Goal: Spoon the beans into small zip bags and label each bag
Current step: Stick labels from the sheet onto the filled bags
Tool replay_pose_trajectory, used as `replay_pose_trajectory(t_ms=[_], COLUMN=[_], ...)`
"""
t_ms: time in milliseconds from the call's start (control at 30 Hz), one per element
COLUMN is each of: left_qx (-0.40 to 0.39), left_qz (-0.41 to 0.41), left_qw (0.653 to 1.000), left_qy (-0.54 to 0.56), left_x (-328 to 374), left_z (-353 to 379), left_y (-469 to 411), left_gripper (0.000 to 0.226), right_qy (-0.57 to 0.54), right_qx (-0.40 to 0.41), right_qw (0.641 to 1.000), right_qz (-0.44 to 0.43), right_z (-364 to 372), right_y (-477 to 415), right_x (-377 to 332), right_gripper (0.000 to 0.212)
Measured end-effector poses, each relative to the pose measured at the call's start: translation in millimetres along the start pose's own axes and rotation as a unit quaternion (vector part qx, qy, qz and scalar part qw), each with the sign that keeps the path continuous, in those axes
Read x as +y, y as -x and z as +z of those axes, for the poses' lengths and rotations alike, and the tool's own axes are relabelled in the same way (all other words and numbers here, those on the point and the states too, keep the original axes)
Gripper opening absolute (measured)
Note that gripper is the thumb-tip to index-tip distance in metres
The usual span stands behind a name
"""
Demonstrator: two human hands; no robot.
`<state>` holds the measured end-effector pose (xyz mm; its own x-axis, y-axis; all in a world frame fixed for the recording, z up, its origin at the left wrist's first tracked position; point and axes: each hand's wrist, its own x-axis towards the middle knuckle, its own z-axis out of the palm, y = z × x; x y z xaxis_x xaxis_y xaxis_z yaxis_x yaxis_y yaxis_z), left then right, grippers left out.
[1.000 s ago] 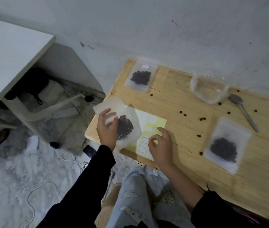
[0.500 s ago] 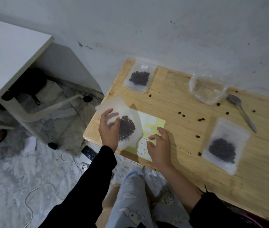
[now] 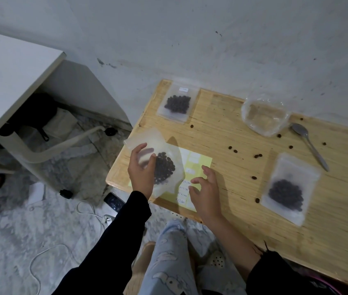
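Labelling: my left hand (image 3: 141, 173) grips the filled bag (image 3: 165, 170); my right hand (image 3: 206, 189) curls over the label sheet (image 3: 202, 161), pinch unclear. Next, I'd say, peel one label.

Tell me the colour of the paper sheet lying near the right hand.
It is a pale yellow rectangular label sheet; head view.

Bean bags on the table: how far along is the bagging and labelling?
Done: three bags hold beans, the clear container looks empty, and the far bag carries a white label. In hand: the left hand holds the third bag over the yellow label sheet, the right hand poised at the sheet. Left: I see no label on the third bag or the right-side bag; loose beans lie scattered.
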<state>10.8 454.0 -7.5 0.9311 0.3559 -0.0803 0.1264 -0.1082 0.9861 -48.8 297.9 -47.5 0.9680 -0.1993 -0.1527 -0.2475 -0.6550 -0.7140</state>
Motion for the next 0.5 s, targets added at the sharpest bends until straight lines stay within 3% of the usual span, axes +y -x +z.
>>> replay_pose_trajectory(t_ms=[500], left_qx=[-0.016], left_qz=[0.008], left_qw=[1.000], left_qy=[-0.005], left_x=[3], left_z=[5], left_y=[-6], left_gripper=[0.030], right_qy=[-0.017], right_qx=[0.007], right_qw=[0.998], right_qz=[0.058], right_z=[2], right_y=[-8], right_x=[-13], right_gripper=[0.007])
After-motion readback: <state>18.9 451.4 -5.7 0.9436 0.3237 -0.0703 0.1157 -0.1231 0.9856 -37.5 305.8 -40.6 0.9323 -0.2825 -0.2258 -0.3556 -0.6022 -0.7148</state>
